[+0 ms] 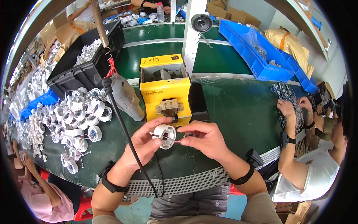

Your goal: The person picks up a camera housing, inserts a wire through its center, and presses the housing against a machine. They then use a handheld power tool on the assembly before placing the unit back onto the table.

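My left hand (143, 143) holds a small white round lamp housing (164, 135) above the green bench, just in front of a yellow benchtop machine (165, 87). My right hand (206, 139) pinches the thin red and white wires (175, 139) that come out of the housing's middle. Both wrists wear black bands. A grey powered screwdriver (126, 96) hangs by the left hand on a red coiled cord, and its black cable runs down across my left forearm.
A heap of similar white housings (76, 119) covers the bench at left, beside a black crate (87, 72) and blue bins (257, 56). A person at right (298, 149) sorts small metal parts. Another person in pink sits at lower left (41, 190).
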`<state>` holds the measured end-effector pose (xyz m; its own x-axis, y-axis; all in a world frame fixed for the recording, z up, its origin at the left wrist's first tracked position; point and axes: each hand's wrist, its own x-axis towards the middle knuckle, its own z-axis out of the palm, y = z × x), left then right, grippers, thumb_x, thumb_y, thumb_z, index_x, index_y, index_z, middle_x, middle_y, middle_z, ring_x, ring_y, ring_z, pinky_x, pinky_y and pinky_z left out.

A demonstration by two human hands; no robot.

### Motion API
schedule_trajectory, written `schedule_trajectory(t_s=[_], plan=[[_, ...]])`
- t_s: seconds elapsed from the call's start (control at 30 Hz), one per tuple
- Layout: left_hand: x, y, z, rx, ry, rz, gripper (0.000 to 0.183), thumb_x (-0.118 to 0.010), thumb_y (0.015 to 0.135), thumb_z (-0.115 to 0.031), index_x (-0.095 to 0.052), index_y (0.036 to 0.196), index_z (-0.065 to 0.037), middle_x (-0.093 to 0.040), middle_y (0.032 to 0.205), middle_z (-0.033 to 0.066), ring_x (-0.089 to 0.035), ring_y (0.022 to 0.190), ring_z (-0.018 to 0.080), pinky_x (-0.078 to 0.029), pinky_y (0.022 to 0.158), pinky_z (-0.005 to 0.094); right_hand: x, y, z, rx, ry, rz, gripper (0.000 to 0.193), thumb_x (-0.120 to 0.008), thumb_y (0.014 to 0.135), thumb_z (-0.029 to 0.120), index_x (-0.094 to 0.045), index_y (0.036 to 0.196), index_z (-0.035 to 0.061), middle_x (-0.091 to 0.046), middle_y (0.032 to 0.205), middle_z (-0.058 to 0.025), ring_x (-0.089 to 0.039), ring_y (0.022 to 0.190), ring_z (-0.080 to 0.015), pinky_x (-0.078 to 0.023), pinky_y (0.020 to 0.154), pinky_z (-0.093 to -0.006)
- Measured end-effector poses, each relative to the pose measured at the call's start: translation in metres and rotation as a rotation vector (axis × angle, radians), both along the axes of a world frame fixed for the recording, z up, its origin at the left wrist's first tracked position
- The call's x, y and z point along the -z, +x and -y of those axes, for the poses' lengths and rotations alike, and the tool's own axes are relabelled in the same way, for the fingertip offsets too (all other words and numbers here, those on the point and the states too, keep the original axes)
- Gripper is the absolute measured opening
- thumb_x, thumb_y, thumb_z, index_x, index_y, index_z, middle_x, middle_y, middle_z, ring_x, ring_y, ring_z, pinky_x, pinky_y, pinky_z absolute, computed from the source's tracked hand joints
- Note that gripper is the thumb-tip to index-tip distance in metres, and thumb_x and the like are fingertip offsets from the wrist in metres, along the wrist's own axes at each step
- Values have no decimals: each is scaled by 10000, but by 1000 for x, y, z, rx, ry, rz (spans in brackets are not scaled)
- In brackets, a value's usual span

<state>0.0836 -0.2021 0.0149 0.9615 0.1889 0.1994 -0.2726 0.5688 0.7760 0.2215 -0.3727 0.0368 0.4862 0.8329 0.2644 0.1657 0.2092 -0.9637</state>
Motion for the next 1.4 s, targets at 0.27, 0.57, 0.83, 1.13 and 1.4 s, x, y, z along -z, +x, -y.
schedule_trajectory(t_s=[0.27,0.57,0.83,1.13,1.4], plan=[[-4,4,5,117,31,-26,572,-622,905,-96,-384,1421,-31,-474,1367,148,-506,1210,228,-403,1032,379,12,-11,-8,-17,130,-235,204,-706,802,-57,-640,993,-29,-651,821,-86,-659,637,-149,-551,590,-254],[-1,4,14,178,-4,48,565,-505,954,-43,-285,1474,-54,-370,1445,122,-384,1315,229,-295,1099,400,13,-17,-6,200,68,387,217,-769,744,-25,-688,943,7,-631,936,-81,-651,853,-150,-532,703,-272],[0,1,16,89,280,-26,666,-485,978,-85,-110,1528,-92,-358,1446,93,-360,1316,199,-255,1115,349,16,-19,-14,112,64,27,307,-725,768,-66,-603,1046,-19,-579,1041,-90,-625,952,-163,-528,793,-271],[14,7,-2,38,357,-348,455,-526,939,-42,-392,1369,22,-545,1173,78,-586,978,116,-589,782,296,3,-14,-38,311,4,541,242,-728,771,-18,-657,1002,-9,-652,928,-99,-648,764,-150,-534,691,-260],[25,6,-6,63,273,-460,404,-512,962,-145,-413,1318,19,-533,1235,149,-579,1121,259,-595,806,418,-18,-38,-118,195,-57,459,696,-768,759,149,-401,1323,-27,-640,1099,-173,-650,1008,-245,-518,869,-362]])
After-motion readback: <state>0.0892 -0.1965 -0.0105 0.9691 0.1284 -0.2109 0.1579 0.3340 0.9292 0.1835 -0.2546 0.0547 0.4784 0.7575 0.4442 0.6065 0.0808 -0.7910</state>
